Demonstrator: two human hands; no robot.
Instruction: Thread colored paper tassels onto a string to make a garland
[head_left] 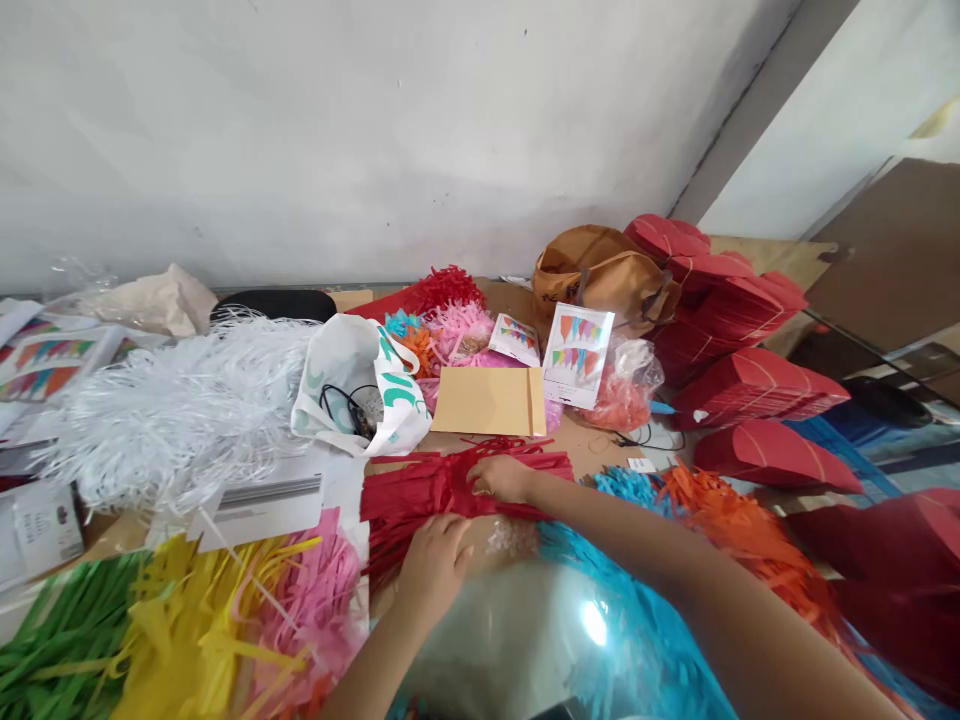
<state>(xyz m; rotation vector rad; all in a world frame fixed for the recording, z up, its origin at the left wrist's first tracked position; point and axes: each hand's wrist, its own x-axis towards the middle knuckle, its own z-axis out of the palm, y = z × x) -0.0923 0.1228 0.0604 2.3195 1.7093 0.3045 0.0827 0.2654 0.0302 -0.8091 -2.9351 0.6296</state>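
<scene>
Red paper fringe tassels lie flat across the middle of the table. My right hand is on top of them with its fingers curled in, closed on the red strips. At their near edge rests my left hand, fingers stretched forward and thumb apart, touching the strips. Just below my hands is a shiny, clear rounded surface, with small clear bits by its top edge. Blue fringe shows beside it, partly behind my right forearm.
Green, yellow and pink fringe lie at left, below a white shredded heap. Behind are a white bag, a tan envelope and a brown bag. Red bundles stack at right beside orange fringe.
</scene>
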